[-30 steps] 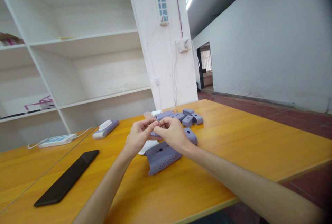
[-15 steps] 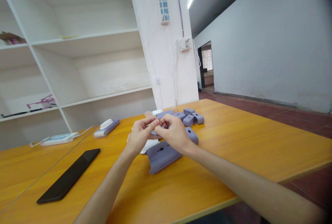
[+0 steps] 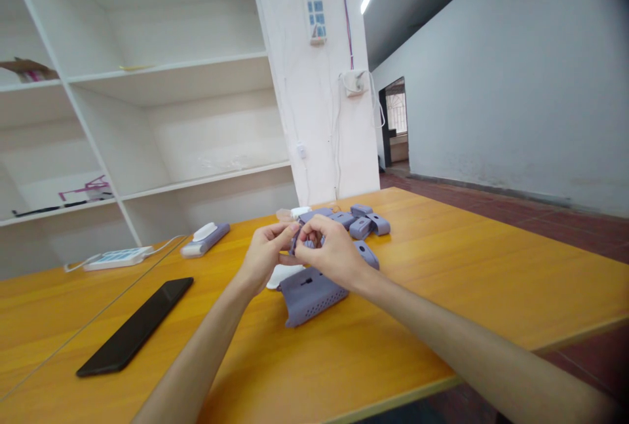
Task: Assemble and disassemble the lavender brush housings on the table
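Two bare hands met above the orange table (image 3: 442, 293) in the head view, fingertips pinched together on a small purple part (image 3: 295, 240). Left hand (image 3: 264, 257) was curled, thumb & forefinger closed on the part's left side. Right hand (image 3: 330, 255) was also curled, thumb & forefinger closed on the part from the right, w/ the other fingers bent in. Too small to tell exactly what the part was. It sat off the table, between the two hands, just above the vented purple housing (image 3: 314, 293).

That housing lay flat on the tabletop, directly under the wrists, w/ a white piece (image 3: 281, 274) touching its far left corner. Another rounded purple piece (image 3: 367, 255) lay just right of the right hand. Beyond the hands, a cluster of purple pieces (image 3: 361, 222) sat near the table's far edge, by the white pillar (image 3: 319, 116).

To the left, a purple & white device (image 3: 204, 239) rested on the table, well apart from the hands, & a white power strip (image 3: 114, 258) w/ its cable lay further left. A black phone (image 3: 137, 324) lay face-down-or-dark near the front left. White shelving (image 3: 162, 122) stood behind.
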Demonstrator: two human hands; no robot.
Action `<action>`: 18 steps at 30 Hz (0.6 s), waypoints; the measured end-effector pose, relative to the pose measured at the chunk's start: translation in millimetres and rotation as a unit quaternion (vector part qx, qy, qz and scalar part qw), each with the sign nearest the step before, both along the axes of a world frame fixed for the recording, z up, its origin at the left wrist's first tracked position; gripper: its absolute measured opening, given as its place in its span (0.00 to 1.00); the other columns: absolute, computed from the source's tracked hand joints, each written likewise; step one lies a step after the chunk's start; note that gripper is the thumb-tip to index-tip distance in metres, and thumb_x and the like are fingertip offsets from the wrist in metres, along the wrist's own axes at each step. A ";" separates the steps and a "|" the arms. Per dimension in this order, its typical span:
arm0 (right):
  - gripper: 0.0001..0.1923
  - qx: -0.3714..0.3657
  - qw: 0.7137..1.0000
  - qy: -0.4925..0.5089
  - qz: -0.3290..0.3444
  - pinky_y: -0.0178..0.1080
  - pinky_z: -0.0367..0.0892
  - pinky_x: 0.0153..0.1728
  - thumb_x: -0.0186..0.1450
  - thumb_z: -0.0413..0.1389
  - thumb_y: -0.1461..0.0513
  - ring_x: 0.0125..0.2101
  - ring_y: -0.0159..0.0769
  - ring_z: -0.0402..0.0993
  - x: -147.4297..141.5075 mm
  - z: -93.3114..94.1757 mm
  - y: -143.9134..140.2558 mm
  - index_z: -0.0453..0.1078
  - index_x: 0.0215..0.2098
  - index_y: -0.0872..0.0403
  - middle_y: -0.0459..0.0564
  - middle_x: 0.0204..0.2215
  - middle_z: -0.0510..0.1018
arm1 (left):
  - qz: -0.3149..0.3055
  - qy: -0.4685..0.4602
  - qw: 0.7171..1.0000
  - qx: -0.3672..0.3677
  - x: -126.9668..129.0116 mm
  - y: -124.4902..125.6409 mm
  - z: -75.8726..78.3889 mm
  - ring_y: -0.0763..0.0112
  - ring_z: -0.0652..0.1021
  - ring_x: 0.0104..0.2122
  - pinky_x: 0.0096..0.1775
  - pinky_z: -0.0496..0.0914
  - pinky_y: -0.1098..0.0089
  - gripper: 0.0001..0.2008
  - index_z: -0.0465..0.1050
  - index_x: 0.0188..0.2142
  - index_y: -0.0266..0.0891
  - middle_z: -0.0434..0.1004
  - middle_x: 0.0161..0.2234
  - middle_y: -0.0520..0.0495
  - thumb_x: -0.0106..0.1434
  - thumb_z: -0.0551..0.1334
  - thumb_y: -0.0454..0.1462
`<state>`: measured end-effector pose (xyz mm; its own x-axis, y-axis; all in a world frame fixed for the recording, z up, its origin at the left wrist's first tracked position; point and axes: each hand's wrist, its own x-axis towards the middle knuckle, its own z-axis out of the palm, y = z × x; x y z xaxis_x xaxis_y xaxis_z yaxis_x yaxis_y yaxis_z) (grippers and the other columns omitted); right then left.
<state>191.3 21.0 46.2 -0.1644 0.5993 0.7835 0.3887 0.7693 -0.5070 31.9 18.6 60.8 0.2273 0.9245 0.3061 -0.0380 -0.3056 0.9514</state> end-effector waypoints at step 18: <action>0.02 0.251 0.910 -0.329 -0.012 0.42 0.57 0.40 0.66 0.57 0.66 0.39 0.39 0.69 19.6 6.1 8.3 0.70 0.35 0.54 0.51 0.40 0.75 | -0.015 0.064 0.995 -0.079 -5.4 2.7 0.9 0.78 0.73 0.16 0.15 0.64 0.80 0.19 0.75 0.30 0.35 0.72 0.20 0.54 0.63 0.67 0.50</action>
